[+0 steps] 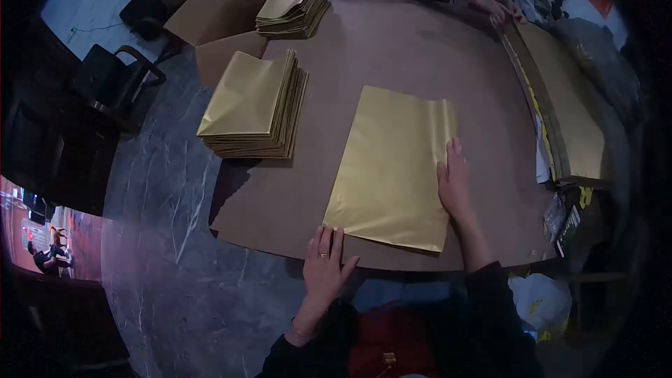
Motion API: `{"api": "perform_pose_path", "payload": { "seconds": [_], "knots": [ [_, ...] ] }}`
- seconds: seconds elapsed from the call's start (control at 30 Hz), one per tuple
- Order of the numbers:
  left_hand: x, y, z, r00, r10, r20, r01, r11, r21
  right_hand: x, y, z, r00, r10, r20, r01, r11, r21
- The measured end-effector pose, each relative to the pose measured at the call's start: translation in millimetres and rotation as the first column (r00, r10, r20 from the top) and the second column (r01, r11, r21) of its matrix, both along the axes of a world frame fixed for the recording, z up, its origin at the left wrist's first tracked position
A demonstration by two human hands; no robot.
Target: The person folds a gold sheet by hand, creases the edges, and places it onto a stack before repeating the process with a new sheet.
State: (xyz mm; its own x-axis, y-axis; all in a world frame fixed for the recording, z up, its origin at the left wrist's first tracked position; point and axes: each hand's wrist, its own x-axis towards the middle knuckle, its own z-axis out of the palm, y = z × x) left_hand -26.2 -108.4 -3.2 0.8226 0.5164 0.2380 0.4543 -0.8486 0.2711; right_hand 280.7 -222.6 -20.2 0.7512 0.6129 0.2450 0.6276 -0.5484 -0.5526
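A flat piece of gold paper (393, 168), folded or curled along its right edge, lies on the brown-covered table in front of me. My left hand (326, 266) is at its lower left corner, fingers stretched out with the tips right at the paper's near edge; a ring shows on one finger. Along the right edge rests my right hand (454, 180), its fingers extended and lying on the curled side. Left of the paper stands a thick stack of folded gold paper (241, 98). Farther back is a second, smaller stack (288, 4).
An open cardboard box (210, 17) stands at the table's far left. On the right lies a long pile of gold sheets (560, 91), with another person's hands (498, 10) at its far end. Black chairs (105, 80) stand left; a white plastic bag (540, 301) is lower right.
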Motion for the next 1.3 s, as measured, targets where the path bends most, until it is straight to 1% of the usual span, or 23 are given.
{"api": "perform_pose_path", "payload": {
  "seconds": [0.03, 0.07, 0.13, 0.33, 0.37, 0.43, 0.6, 0.73, 0.8, 0.87, 0.93, 0.97, 1.0, 1.03, 1.07, 1.1, 1.13, 1.17, 1.2, 1.23, 1.27, 1.3],
  "knots": [
    [0, 0, 0, 1.000, -0.001, 0.000, 0.001, 1.000, 0.000, 0, 0, 2, 1.000, -0.010, 0.013, 0.010, 0.999, -0.049],
    [0, 0, 1, 1.000, -0.002, 0.012, 0.002, 1.000, 0.000, -1, 1, 3, 1.000, -0.010, 0.013, 0.011, 0.999, -0.049],
    [0, -1, 3, 1.000, -0.003, 0.022, 0.003, 1.000, 0.002, -2, 2, 6, 0.998, -0.032, 0.047, 0.038, 0.989, -0.140],
    [0, -1, 1, 1.000, -0.012, 0.025, 0.013, 1.000, -0.007, 1, 1, -1, 0.995, -0.015, 0.102, 0.030, 0.989, -0.144],
    [0, -1, 2, 1.000, -0.010, 0.012, 0.009, 1.000, 0.015, 0, 1, 0, 0.995, -0.016, 0.102, 0.031, 0.989, -0.143],
    [0, -1, 2, 1.000, -0.005, 0.000, 0.005, 0.999, 0.038, -1, 2, 1, 0.992, -0.026, 0.125, 0.053, 0.974, -0.220],
    [-1, -1, 1, 1.000, -0.011, 0.008, 0.011, 1.000, 0.028, 3, 1, -8, 0.988, -0.023, 0.152, 0.063, 0.962, -0.265],
    [1, -1, 4, 1.000, -0.012, 0.013, 0.011, 0.999, 0.041, 1, 3, -3, 0.987, -0.035, 0.156, 0.083, 0.946, -0.314],
    [4, 0, 10, 0.999, -0.002, 0.044, 0.003, 1.000, -0.007, -1, 3, 0, 0.984, -0.031, 0.176, 0.089, 0.940, -0.329],
    [10, 1, 12, 0.997, 0.018, 0.078, -0.017, 1.000, -0.010, 0, 3, -4, 0.978, -0.025, 0.206, 0.093, 0.939, -0.330],
    [18, 4, 14, 0.991, 0.002, 0.135, -0.013, 0.996, 0.084, 0, 2, -6, 0.979, -0.022, 0.205, 0.087, 0.945, -0.315],
    [25, 5, 19, 0.983, -0.005, 0.185, -0.021, 0.990, 0.137, 0, 3, -6, 0.975, -0.021, 0.222, 0.098, 0.935, -0.342],
    [30, 6, 19, 0.983, -0.007, 0.185, -0.019, 0.990, 0.139, 0, 3, -6, 0.971, -0.021, 0.239, 0.110, 0.924, -0.367],
    [33, 6, 17, 0.981, 0.034, 0.193, -0.036, 0.999, 0.007, 1, 2, -10, 0.960, -0.003, 0.280, 0.110, 0.924, -0.367],
    [37, 7, 13, 0.978, 0.077, 0.195, -0.053, 0.991, -0.127, 2, 0, -12, 0.960, -0.005, 0.279, 0.111, 0.924, -0.366],
    [40, 9, 11, 0.978, 0.058, 0.198, -0.065, 0.997, 0.030, 2, 1, -10, 0.963, -0.011, 0.268, 0.108, 0.930, -0.351],
    [42, 8, 11, 0.979, 0.058, 0.196, -0.066, 0.997, 0.032, 1, 3, -8, 0.966, -0.016, 0.257, 0.105, 0.936, -0.335],
    [45, 5, 13, 0.990, 0.082, 0.116, -0.083, 0.996, 0.007, -1, 4, -6, 0.975, -0.036, 0.217, 0.109, 0.936, -0.334],
    [48, 3, 15, 0.994, 0.105, 0.036, -0.104, 0.994, -0.017, 0, 3, -6, 0.976, -0.033, 0.214, 0.105, 0.937, -0.333],
    [53, 3, 15, 0.993, 0.116, -0.005, -0.117, 0.993, -0.019, 0, 3, -7, 0.973, -0.030, 0.227, 0.108, 0.934, -0.339],
    [56, 1, 17, 0.993, 0.121, -0.010, -0.122, 0.992, -0.018, 0, 4, -9, 0.971, -0.025, 0.239, 0.109, 0.932, -0.346],
    [61, -2, 23, 0.989, 0.135, -0.057, -0.136, 0.991, -0.018, -2, 4, -4, 0.978, -0.043, 0.202, 0.105, 0.947, -0.304]
  ]
}}
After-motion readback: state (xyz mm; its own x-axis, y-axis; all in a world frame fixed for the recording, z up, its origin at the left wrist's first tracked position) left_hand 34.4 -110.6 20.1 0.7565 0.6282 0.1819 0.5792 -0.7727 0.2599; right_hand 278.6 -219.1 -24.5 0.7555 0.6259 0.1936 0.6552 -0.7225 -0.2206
